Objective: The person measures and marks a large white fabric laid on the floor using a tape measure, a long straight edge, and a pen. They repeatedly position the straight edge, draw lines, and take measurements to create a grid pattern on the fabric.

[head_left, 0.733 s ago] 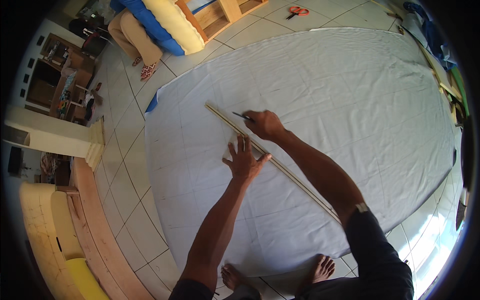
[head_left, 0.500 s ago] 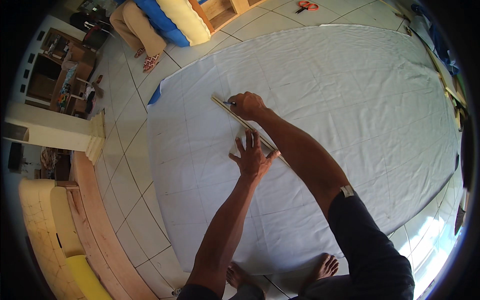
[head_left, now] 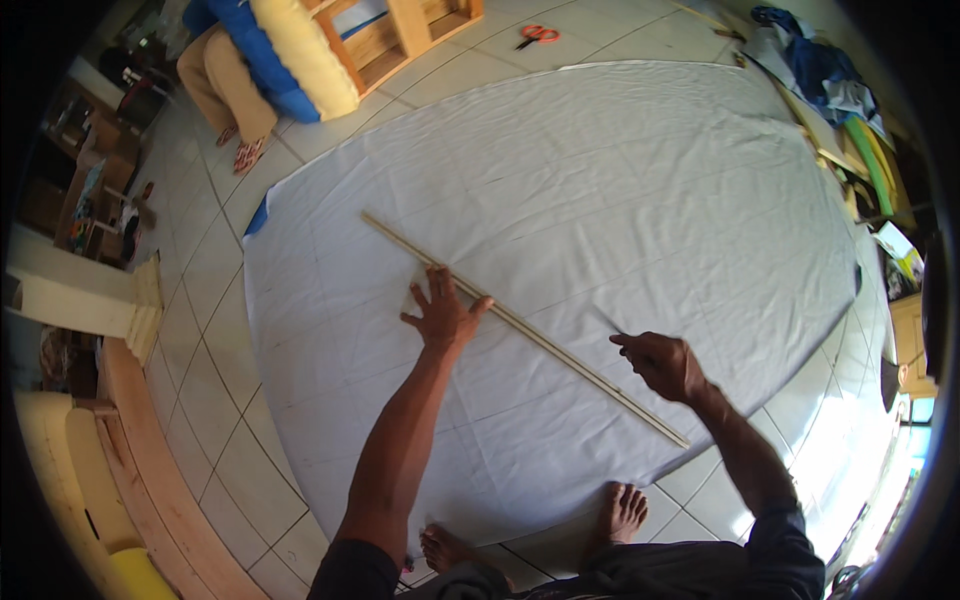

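A large pale cloth (head_left: 540, 200), marked with faint lines, is spread over the tiled floor. Diagonally across it lies a long thin straight strip (head_left: 560, 352), its lower end near the cloth's front edge. My left hand (head_left: 445, 315) rests with fingers spread, fingertips and thumb against the strip's upper half, pressing it to the cloth. Right of the strip, my right hand (head_left: 662, 366) is raised, closed around a slim pen (head_left: 607, 320) blurred by motion; its tip points up and left. My bare feet (head_left: 624, 510) stand at the cloth's front edge.
Orange-handled scissors (head_left: 538, 36) lie on the tiles beyond the cloth. A wooden frame (head_left: 400, 45) and blue and cream cushions (head_left: 300, 55) stand at the far left, beside a seated person's legs (head_left: 228, 90). Wood pieces and dark blue fabric (head_left: 820, 65) crowd the far right.
My right hand has drawn back from the strip's far end toward me and to the right, still holding the pen. My left hand stays on the strip. The view has shifted right.
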A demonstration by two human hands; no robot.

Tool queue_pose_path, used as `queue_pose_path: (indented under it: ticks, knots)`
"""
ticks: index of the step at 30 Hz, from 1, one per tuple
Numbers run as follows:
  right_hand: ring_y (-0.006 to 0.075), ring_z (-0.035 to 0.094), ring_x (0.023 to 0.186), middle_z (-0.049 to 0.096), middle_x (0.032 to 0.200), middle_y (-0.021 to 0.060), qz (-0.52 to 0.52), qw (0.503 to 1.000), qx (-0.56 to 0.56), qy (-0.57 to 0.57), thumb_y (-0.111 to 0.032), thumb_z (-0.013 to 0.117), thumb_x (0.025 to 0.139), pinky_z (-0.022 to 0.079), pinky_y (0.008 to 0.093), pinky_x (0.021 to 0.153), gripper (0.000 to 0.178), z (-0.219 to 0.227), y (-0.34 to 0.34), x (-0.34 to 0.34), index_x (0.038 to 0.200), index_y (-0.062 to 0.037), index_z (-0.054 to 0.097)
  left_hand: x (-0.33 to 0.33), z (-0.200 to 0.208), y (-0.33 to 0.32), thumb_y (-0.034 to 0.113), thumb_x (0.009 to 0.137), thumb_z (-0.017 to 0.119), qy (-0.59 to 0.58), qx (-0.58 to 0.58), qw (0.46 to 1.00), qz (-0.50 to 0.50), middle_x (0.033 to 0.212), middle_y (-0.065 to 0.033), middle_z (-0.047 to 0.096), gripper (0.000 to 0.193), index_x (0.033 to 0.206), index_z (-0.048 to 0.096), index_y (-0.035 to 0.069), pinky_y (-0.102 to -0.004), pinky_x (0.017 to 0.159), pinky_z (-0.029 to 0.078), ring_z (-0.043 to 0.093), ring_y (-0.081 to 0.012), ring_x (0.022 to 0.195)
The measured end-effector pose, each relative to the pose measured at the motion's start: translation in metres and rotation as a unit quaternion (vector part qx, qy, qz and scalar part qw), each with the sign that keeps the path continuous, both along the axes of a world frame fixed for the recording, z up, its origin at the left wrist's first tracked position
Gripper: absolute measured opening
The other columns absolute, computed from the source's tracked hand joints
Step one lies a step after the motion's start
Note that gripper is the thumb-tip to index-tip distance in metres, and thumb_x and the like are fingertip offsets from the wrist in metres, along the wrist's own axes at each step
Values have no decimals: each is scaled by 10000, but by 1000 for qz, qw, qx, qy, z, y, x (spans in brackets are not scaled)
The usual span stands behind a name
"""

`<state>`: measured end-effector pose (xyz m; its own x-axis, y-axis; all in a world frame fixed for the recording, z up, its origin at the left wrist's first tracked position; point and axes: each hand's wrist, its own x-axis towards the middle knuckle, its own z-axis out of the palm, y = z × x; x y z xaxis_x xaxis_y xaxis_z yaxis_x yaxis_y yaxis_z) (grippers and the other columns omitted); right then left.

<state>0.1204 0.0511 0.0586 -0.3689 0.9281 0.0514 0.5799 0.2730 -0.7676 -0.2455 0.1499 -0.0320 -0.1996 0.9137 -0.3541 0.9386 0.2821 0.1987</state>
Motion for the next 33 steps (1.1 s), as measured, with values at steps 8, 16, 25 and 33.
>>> queue_pose_path:
  ticks: [8,16,25,33]
  knots:
    - [345,654,906,645,982,127,-87,978,113,-153,-136,795,829,569,464,791,418,-80,-110,-4,1216,-68,654,-4,-20,-108,400,1016,661,-135,216,966,-38,1627,-276,366,738,1598,367,54,-656,1180,325,342,-461,1505]
    - [363,648,841,630,909,152,-115,990,81,-24,-96,738,871,550,466,738,300,-70,-104,-71,1156,-32,674,-49,13,-234,238,992,692,-318,76,937,118,1295,-210,691,465,1390,586,21,-433,954,558,714,-350,1108]
    - [325,671,842,655,937,151,-220,969,90,-70,-101,727,896,555,447,754,308,-83,-94,-44,1195,-46,678,-75,1,-318,161,973,671,-283,141,935,161,1208,-199,719,381,1326,632,23,-424,903,574,734,-336,1041]
    - [348,667,980,663,1081,175,-227,957,117,-140,-100,723,899,539,487,826,379,-112,-115,58,1263,-38,634,-106,15,-529,262,882,780,63,59,974,211,1438,-292,465,700,1494,494,78,-554,1086,431,490,-470,1312]
